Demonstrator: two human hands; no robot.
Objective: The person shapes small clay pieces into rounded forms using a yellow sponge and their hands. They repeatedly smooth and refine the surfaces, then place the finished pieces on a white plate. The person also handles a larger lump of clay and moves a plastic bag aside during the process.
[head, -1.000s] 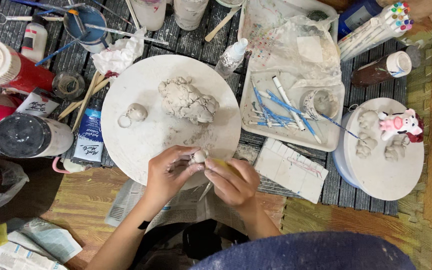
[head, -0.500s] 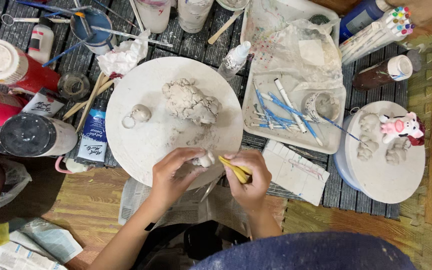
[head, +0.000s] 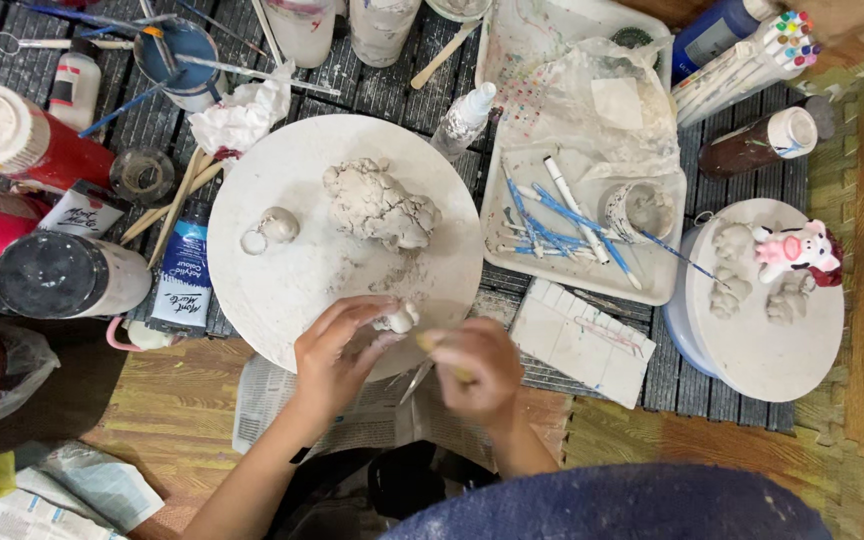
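Round white board (head: pixel 282 280) on the slatted mat, grey clay lump (head: pixel 380 205) at its middle; at the near rim, left hand (head: pixel 337 352) pinched on a small clay piece (head: pixel 398 318), right hand (head: pixel 477 372) blurred, closed around a thin wooden tool (head: pixel 434 343) just beside that piece

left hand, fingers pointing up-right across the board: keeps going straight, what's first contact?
Past the small clay piece already at its fingertips, the left hand would probably reach the big clay lump on the round white board; depth is unclear.
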